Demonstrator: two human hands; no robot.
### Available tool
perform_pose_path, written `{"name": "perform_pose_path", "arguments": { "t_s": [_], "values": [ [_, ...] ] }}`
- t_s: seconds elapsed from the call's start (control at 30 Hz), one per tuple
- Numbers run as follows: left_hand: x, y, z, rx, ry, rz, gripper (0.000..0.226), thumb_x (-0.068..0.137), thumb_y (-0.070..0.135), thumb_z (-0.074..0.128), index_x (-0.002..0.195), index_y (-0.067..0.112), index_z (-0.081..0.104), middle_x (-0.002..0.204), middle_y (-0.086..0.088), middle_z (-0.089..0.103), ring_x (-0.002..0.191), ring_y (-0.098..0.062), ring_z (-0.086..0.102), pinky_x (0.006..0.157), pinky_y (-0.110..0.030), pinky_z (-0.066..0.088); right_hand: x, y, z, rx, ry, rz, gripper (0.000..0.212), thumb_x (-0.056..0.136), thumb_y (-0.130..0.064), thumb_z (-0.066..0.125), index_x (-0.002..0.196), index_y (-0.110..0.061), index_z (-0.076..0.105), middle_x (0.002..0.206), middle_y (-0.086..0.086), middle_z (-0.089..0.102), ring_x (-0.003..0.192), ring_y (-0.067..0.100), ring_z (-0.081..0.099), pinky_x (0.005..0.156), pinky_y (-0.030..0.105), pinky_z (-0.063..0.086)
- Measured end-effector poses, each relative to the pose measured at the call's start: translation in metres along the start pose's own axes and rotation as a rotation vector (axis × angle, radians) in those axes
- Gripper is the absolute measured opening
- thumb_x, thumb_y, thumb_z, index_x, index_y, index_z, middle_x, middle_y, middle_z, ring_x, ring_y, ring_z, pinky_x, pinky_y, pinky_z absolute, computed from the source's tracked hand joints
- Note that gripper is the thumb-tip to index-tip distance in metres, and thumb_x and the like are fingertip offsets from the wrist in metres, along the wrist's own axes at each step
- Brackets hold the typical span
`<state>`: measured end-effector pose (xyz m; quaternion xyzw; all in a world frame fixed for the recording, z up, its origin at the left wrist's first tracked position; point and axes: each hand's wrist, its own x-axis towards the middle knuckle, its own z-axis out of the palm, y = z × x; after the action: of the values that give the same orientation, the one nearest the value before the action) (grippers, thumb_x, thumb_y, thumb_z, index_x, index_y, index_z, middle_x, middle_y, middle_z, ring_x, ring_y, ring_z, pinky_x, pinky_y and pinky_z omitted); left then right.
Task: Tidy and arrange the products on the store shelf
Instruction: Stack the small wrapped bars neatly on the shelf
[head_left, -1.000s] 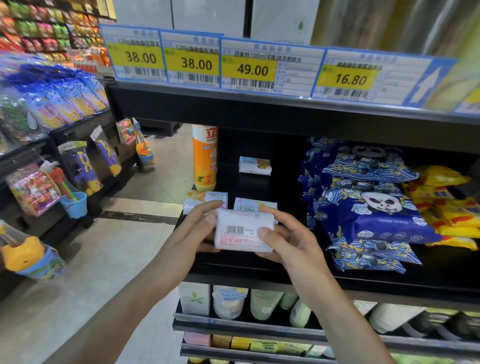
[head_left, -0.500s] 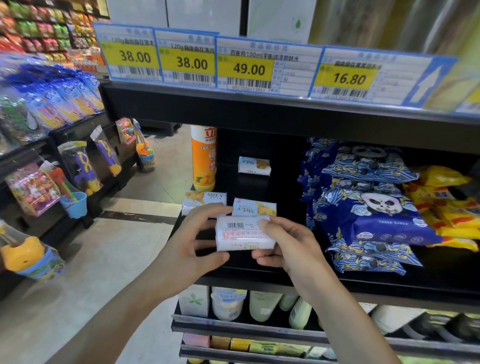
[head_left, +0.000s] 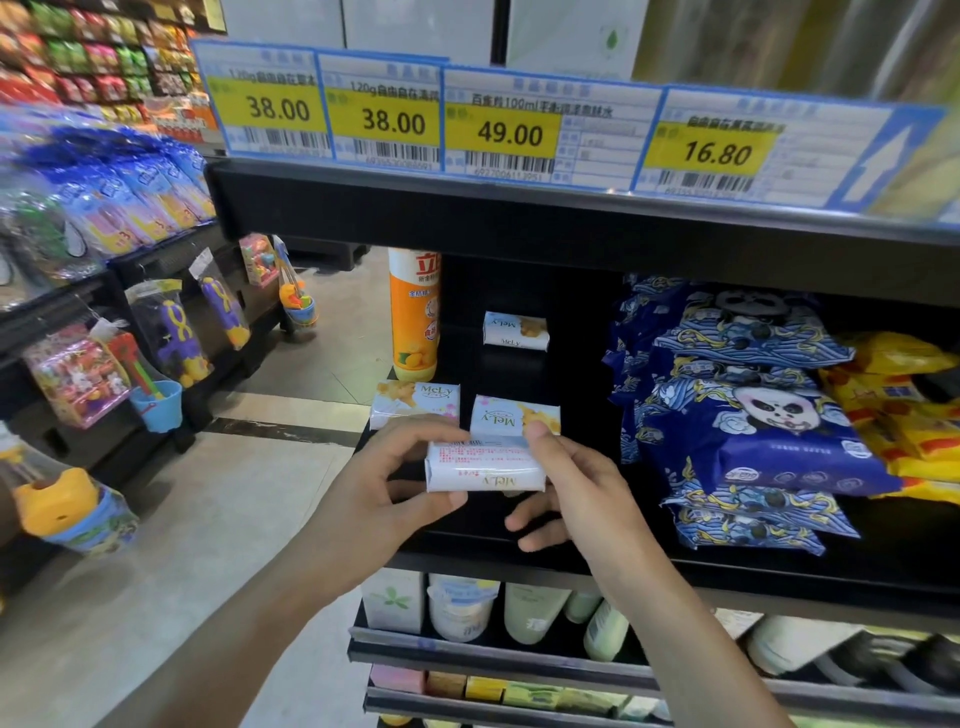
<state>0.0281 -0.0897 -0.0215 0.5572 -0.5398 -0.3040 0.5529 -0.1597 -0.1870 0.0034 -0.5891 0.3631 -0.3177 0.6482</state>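
A white MeLy soap bar (head_left: 483, 466) hangs just above the front of the black shelf (head_left: 519, 558), held from both ends. My left hand (head_left: 379, 493) grips its left end with thumb below and fingers on top. My right hand (head_left: 576, 478) pinches its right end, thumb on top. Behind it two more MeLy soap bars lie on the shelf, one at the left (head_left: 414, 404) and one at the right (head_left: 514, 418). A third soap bar (head_left: 515, 330) lies deeper in the shelf.
An orange bottle (head_left: 414, 314) stands at the shelf's left rear. Blue panda packs (head_left: 748, 415) are stacked to the right, with yellow packs (head_left: 898, 405) beyond them. Price tags (head_left: 509, 124) line the shelf above. Bottles and tubs (head_left: 462, 608) fill the shelf below. Toy racks (head_left: 104, 338) flank the aisle at left.
Both hands have rolled the soap bar: its barcode face turned away and the side printed with MeLy now faces me. The bar stays at about the same spot over the shelf front.
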Motion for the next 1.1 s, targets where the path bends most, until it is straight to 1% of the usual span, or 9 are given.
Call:
{"name": "perform_pose_path", "arguments": {
  "t_s": [0.1,0.27,0.33,0.43,0.57,0.67,0.73,0.93,1.1],
  "values": [
    [0.000,0.000,-0.001,-0.007,-0.002,-0.021,0.051,0.089,0.006,0.079,0.123,0.042,0.067,0.135,0.010,0.066,0.130,-0.013,0.060,0.098,-0.039,0.055,-0.002,0.004,0.003,-0.064,0.077,-0.053,0.050,0.082,-0.078,0.055,0.095,-0.034,0.076,0.070,-0.001,0.065,0.052,0.017,0.061,0.042,0.028,0.049],
    [0.001,0.002,-0.001,-0.066,0.028,-0.051,0.037,0.091,0.027,0.078,0.123,0.040,0.067,0.127,0.003,0.072,0.120,-0.016,0.066,0.099,-0.037,0.054,-0.004,0.009,0.005,-0.116,0.141,-0.134,0.062,0.083,-0.083,0.045,0.090,-0.028,0.072,0.071,0.010,0.065,0.048,0.018,0.056,0.038,0.026,0.039],
    [0.001,0.003,-0.001,-0.082,0.043,-0.061,0.036,0.089,0.035,0.075,0.124,0.037,0.067,0.126,0.004,0.072,0.118,-0.016,0.067,0.097,-0.036,0.054,-0.005,0.014,0.004,-0.133,0.150,-0.199,0.047,0.093,-0.071,0.047,0.094,-0.031,0.071,0.073,0.007,0.063,0.046,0.018,0.053,0.038,0.025,0.037],
    [0.000,0.002,0.000,-0.032,0.052,-0.076,0.036,0.093,0.038,0.074,0.127,0.030,0.067,0.122,0.003,0.074,0.113,-0.017,0.069,0.094,-0.040,0.056,-0.010,0.023,0.004,-0.196,0.218,-0.357,0.015,0.104,-0.032,0.053,0.111,-0.041,0.063,0.079,0.002,0.063,0.048,0.021,0.053,0.041,0.028,0.039],
    [0.001,0.003,0.003,-0.045,0.091,-0.096,0.043,0.088,0.044,0.069,0.126,0.026,0.066,0.119,0.005,0.075,0.107,-0.017,0.071,0.082,-0.032,0.060,-0.018,0.031,0.007,-0.446,0.335,-0.603,0.047,0.087,-0.011,0.064,0.118,-0.043,0.049,0.105,-0.015,0.056,0.081,0.017,0.061,0.065,0.028,0.051],
    [0.003,0.003,0.005,-0.073,0.110,-0.109,0.038,0.090,0.044,0.067,0.123,0.025,0.068,0.115,0.005,0.077,0.102,-0.015,0.073,0.078,-0.029,0.060,-0.019,0.027,0.010,-0.829,0.253,-0.770,0.058,0.081,-0.029,0.072,0.134,-0.037,0.049,0.148,-0.013,0.036,0.132,0.015,0.044,0.104,0.022,0.042],
    [0.003,0.004,0.007,-0.073,0.126,-0.117,0.032,0.090,0.045,0.067,0.117,0.027,0.072,0.107,0.003,0.078,0.094,-0.016,0.073,0.075,-0.029,0.059,-0.014,0.018,0.011,-1.058,0.156,-0.795,0.063,0.082,-0.040,0.072,0.140,-0.039,0.046,0.158,-0.011,0.029,0.143,0.016,0.029,0.113,0.030,0.035],
    [0.007,0.005,0.007,-0.087,0.184,-0.170,0.025,0.090,0.057,0.064,0.096,0.036,0.076,0.089,-0.003,0.078,0.074,-0.014,0.072,0.066,-0.022,0.057,0.002,-0.005,0.011,-1.215,0.041,-0.833,0.060,0.088,-0.038,0.071,0.143,-0.036,0.047,0.139,-0.017,0.046,0.132,0.012,0.039,0.106,0.036,0.042],
    [0.008,0.007,0.007,-0.064,0.218,-0.190,0.047,0.085,0.073,0.061,0.090,0.028,0.076,0.083,-0.008,0.076,0.071,-0.019,0.072,0.065,-0.027,0.058,0.007,-0.014,0.011,-1.230,-0.077,-0.827,0.070,0.083,-0.034,0.077,0.144,-0.037,0.042,0.137,-0.016,0.044,0.125,0.010,0.045,0.100,0.035,0.049]
  ]
}}
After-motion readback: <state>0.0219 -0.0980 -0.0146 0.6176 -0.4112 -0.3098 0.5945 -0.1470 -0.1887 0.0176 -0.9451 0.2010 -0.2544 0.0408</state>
